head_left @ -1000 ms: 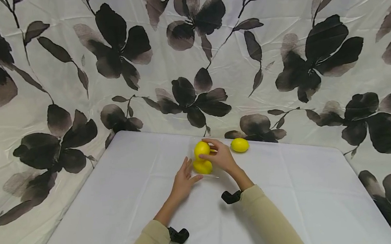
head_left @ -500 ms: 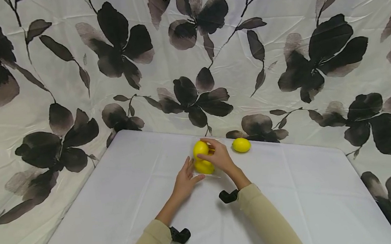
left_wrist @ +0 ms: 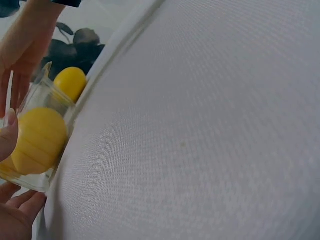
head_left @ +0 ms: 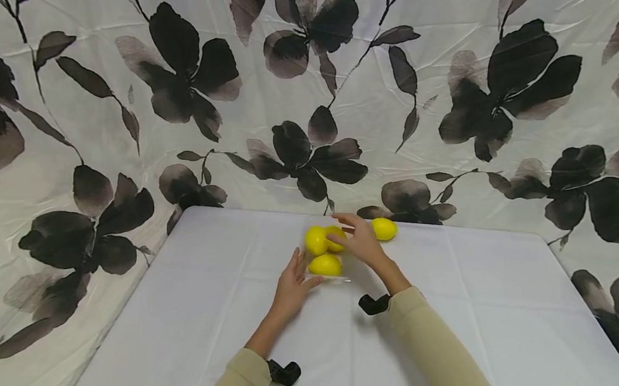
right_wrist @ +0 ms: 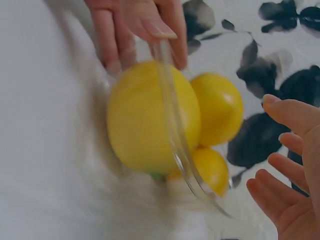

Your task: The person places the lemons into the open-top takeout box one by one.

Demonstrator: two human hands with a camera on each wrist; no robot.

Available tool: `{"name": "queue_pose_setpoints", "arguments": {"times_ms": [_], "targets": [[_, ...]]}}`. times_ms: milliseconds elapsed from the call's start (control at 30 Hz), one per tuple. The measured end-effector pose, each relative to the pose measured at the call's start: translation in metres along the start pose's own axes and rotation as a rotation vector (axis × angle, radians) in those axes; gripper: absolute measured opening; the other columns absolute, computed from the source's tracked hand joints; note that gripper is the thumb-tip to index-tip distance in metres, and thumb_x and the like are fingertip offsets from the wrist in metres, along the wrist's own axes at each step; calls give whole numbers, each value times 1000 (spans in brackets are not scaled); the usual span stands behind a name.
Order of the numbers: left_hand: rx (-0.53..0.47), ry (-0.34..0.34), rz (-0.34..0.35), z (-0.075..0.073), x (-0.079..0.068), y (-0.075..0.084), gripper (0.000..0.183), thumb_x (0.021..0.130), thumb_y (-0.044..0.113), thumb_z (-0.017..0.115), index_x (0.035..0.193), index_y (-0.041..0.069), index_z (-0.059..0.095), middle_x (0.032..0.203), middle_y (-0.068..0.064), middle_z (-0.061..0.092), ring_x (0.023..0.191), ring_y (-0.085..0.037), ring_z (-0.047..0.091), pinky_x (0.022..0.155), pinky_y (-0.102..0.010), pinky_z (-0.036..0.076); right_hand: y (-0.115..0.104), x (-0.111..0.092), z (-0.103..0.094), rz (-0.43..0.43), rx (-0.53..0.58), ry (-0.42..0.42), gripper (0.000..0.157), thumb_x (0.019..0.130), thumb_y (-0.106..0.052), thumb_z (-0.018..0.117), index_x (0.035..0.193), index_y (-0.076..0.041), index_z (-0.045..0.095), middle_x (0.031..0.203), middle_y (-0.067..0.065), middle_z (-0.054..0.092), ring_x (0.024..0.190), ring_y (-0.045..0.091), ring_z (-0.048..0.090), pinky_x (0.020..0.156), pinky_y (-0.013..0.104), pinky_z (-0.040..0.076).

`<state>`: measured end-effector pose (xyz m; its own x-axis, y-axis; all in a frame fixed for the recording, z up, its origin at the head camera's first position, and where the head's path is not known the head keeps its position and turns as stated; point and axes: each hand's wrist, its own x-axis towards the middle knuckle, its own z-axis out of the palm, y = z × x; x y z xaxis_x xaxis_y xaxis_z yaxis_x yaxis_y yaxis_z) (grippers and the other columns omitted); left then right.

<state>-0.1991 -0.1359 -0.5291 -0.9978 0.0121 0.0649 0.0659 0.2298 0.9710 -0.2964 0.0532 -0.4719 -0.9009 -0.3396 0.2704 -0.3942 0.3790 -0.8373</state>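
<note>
Three yellow lemons sit in a clear see-through container: one in front, one behind it and one partly covered by the right fingers. My left hand holds the container's left side, its thumb over the rim and its fingers along the outside wall, as the right wrist view shows. Beside the container's right side is my right hand, fingers spread and loosely bent, with nothing in them; the right wrist view has this hand apart from the lemons.
Another lemon lies outside the container, to its right near the back edge of the white-covered table. A flower-printed cloth hangs directly behind the table. Black wrist cameras stick out from both sleeves.
My right hand has let go of a lemon and drawn back to the right. That lemon now rests in the container with the others. My left hand has stayed in place.
</note>
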Motion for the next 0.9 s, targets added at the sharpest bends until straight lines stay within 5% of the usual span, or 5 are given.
{"name": "queue_pose_setpoints", "arguments": {"times_ms": [367,600,900], "targets": [[12,-10,-24,1,2,-2,98,87,21,77,158,2,12,161,-15,25,147,-30,31,116,-48,36,30,-8,-56,45,-36,165,53,85,-18,79,132,-1,60,134,19,60,123,38,58,104,41,51],[16,0,-34,-3,1,0,97,87,21,77,158,4,13,161,-14,25,146,-29,32,115,-48,38,48,-14,-81,49,-26,173,56,85,-14,78,134,4,57,135,25,57,126,42,54,106,46,49],[7,3,-25,-3,2,0,96,88,20,76,158,3,13,161,-15,26,147,-31,31,115,-49,37,81,-14,-92,179,-43,129,59,88,-21,77,138,0,54,142,20,53,134,36,48,113,45,43]]}}
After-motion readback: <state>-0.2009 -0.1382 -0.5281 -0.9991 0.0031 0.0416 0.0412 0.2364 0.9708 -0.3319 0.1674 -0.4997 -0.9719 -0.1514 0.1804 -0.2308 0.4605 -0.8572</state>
